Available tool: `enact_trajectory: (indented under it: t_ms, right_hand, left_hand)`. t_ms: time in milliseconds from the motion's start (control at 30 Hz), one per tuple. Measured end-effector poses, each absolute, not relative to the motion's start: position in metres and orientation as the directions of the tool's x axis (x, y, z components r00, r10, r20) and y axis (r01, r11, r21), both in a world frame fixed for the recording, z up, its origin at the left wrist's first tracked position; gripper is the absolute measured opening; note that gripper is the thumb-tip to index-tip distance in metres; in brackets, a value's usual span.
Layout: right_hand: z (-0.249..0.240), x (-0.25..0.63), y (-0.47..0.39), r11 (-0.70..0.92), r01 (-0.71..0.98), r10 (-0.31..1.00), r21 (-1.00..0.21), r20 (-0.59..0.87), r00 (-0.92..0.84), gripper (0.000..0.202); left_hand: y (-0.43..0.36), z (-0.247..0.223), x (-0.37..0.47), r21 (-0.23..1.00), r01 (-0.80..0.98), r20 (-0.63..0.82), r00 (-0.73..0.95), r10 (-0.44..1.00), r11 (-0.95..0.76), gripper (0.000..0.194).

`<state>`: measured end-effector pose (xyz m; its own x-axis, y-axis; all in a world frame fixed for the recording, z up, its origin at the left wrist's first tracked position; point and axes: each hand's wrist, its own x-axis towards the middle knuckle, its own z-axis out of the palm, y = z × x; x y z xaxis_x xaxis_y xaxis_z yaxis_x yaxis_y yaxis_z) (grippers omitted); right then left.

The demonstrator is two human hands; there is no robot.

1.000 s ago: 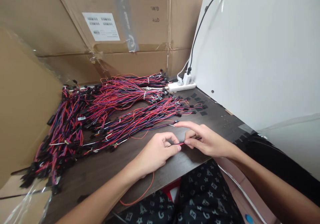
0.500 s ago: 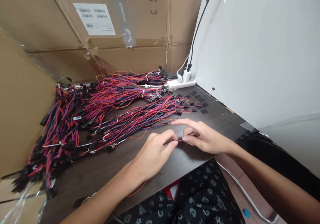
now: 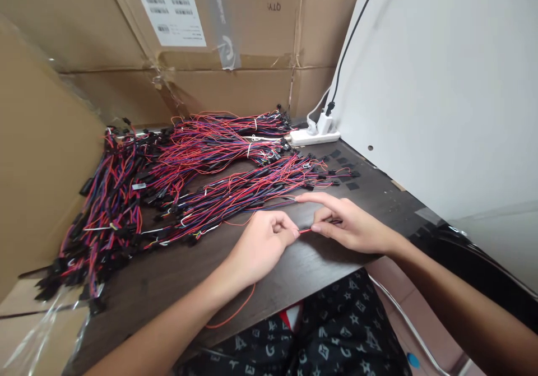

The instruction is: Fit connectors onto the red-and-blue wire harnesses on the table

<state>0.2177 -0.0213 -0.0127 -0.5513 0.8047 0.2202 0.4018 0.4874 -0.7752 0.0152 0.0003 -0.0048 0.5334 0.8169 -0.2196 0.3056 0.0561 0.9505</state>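
Observation:
Thin red and dark wires (image 3: pixel 305 230) stretch across the short gap between my two hands, above the dark tabletop (image 3: pixel 269 303). My left hand (image 3: pixel 267 241) pinches them between thumb and fingertips. On the right, my right hand (image 3: pixel 347 224) grips the same wires with thumb and curled fingers, its index finger stretched out to the left. Beyond the hands lies a long bundle of red, blue and black wires (image 3: pixel 244 188). An orange-red wire (image 3: pixel 239 309) loops down below my left wrist.
More wire bundles (image 3: pixel 202 146) lie at the back, and a tangled pile (image 3: pixel 121 196) at the left. A white power strip (image 3: pixel 315 136) with plugs sits at the back right. Cardboard (image 3: pixel 252 90) stands behind, a white panel (image 3: pixel 441 96) at right.
The view has shifted, so the scene sits further right and slightly higher. The gap between my hands is a little wider, showing more wire. The orange-red loop below my left wrist shows more.

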Motion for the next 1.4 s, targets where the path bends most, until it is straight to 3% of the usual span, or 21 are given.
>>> enact_trajectory:
  t_ms: [267,533,700,867,1000,1267,1400]
  right_hand:
    - [-0.016,0.222,-0.021,0.478,0.412,0.812,-0.776,0.212,-0.543,0.047]
    - [-0.016,0.223,-0.024,0.514,0.429,0.796,-0.743,0.227,-0.560,0.042]
    - [-0.017,0.223,-0.027,0.595,0.512,0.774,-0.619,0.272,-0.571,0.033]
    - [-0.002,0.221,-0.033,0.647,0.547,0.761,-0.531,0.405,-0.507,0.020]
    - [0.007,0.215,-0.034,0.606,0.507,0.793,-0.613,0.420,-0.440,0.003]
    - [-0.002,0.199,-0.028,0.317,0.424,0.915,-0.848,0.157,-0.372,0.010]
    - [-0.014,0.188,-0.029,0.138,0.237,0.952,-0.962,0.062,-0.301,0.012]
  left_hand:
    - [0.001,-0.010,0.014,0.938,0.333,-0.113,0.553,0.825,-0.095,0.015]
    - [-0.005,-0.011,0.016,0.962,0.216,-0.267,0.597,0.756,0.169,0.016]
    - [-0.004,-0.016,0.016,0.965,0.197,-0.258,0.577,0.775,0.174,0.016]
    - [-0.005,-0.016,0.017,0.966,0.211,-0.242,0.551,0.799,0.148,0.015]
    - [-0.005,-0.015,0.017,0.964,0.228,-0.244,0.543,0.803,0.139,0.016]
    - [-0.004,-0.018,0.017,0.967,0.208,-0.241,0.545,0.803,0.149,0.016]
    - [-0.004,-0.016,0.018,0.960,0.193,-0.278,0.542,0.793,0.205,0.015]
